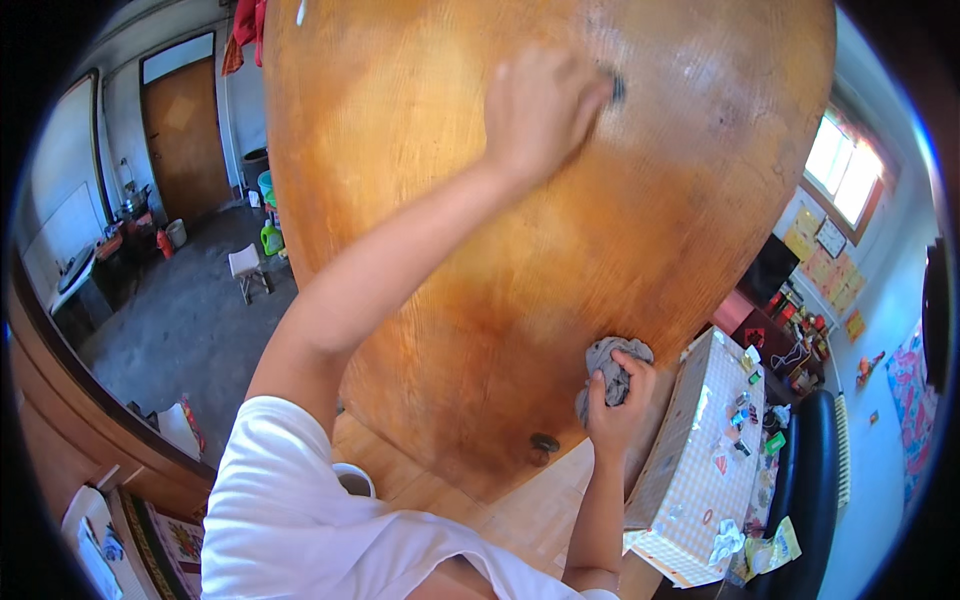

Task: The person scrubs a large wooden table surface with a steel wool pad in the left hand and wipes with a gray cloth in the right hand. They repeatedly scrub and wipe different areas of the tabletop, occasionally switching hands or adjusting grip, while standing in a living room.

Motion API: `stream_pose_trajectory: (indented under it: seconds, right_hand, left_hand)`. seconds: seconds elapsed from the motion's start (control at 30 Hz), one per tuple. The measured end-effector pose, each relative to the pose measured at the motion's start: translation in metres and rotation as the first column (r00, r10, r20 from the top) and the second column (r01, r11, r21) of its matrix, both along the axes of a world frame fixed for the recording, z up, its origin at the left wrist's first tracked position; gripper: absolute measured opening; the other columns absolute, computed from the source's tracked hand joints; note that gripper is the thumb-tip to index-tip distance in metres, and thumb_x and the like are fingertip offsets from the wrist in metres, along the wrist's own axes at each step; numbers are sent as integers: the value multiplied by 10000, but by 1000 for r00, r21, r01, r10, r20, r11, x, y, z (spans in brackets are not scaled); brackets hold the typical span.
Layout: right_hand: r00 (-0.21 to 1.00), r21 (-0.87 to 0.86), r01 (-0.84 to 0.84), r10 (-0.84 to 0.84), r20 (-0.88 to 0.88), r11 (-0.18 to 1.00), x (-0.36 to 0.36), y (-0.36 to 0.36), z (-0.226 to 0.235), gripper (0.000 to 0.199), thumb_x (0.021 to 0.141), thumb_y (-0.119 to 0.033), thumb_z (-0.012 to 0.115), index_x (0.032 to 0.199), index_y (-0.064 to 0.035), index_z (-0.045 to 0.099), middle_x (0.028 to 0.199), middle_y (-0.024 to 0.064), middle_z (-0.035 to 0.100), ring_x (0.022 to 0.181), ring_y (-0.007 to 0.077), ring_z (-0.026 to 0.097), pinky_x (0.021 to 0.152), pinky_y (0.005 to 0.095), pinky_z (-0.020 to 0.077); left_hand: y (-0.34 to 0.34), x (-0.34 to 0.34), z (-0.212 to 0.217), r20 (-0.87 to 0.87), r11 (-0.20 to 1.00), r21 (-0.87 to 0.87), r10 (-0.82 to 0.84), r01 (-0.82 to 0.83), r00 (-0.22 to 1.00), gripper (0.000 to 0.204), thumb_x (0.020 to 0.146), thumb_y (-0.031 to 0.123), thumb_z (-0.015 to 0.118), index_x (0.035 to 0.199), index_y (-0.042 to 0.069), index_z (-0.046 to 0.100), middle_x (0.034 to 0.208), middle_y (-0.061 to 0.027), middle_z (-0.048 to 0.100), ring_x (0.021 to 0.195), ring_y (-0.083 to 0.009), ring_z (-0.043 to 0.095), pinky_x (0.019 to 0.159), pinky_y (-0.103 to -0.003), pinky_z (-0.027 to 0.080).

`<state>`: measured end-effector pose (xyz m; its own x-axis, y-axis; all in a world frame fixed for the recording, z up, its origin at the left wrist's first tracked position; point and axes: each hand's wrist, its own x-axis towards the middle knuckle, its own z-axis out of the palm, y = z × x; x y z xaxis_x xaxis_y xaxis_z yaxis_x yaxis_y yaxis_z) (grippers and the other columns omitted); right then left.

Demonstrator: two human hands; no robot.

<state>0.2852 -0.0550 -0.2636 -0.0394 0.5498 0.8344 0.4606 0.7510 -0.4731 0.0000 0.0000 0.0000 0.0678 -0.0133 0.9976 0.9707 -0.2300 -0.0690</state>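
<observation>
Right hand (622,398) clutching bunched grey cloth (602,354), lower right of wooden panel (400,130); left hand (545,110) curled higher up at small dark object (617,88), blurred, can't tell if held; checkered table (680,460) near panel's right edge, grey floor (190,290) past left

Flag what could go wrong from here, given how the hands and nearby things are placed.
1. The grey cloth bunched in the right hand could snag on the dark knob below it on the wooden door.
2. The white-rimmed container shows close beside the person's shirt; a careless sidestep might knock it.
</observation>
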Motion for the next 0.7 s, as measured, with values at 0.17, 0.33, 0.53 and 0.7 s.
stream_pose_trajectory:
  seconds: [0.17,0.33,0.53,0.7]
  right_hand:
    - [998,74,-46,49,-30,996,-25,19,-5,384,833,-50,834,1208,-66,752,1173,162,669,1115,361,657,1002,461,535]
    - [999,104,-35,33,13,994,-5,27,9,386,832,-56,838,1209,-80,757,1145,153,668,1113,354,659,988,453,541]
    - [997,56,-73,73,11,996,-4,26,-1,378,827,-68,849,1196,-88,767,1139,150,674,1097,350,670,964,448,556]
    - [996,54,-94,93,11,994,-5,32,1,373,831,-71,849,1195,-91,773,1145,146,685,1084,350,682,954,447,567]
  left_hand:
    - [-12,-25,-100,-603,999,-44,-51,31,796,152,886,271,806,1036,251,811,1048,22,710,1007,-197,655,781,-401,473]
    - [-1,9,10,-435,999,28,45,-36,899,167,917,262,805,1080,232,826,1099,-16,736,1048,-264,674,792,-418,491]
    - [10,24,-8,-403,995,96,17,24,915,133,882,246,838,1010,229,804,1093,-9,732,1041,-249,676,825,-420,464]
    - [18,5,-27,-615,1000,0,-19,24,788,106,890,223,770,975,286,781,1143,17,719,1137,-188,662,830,-409,469]
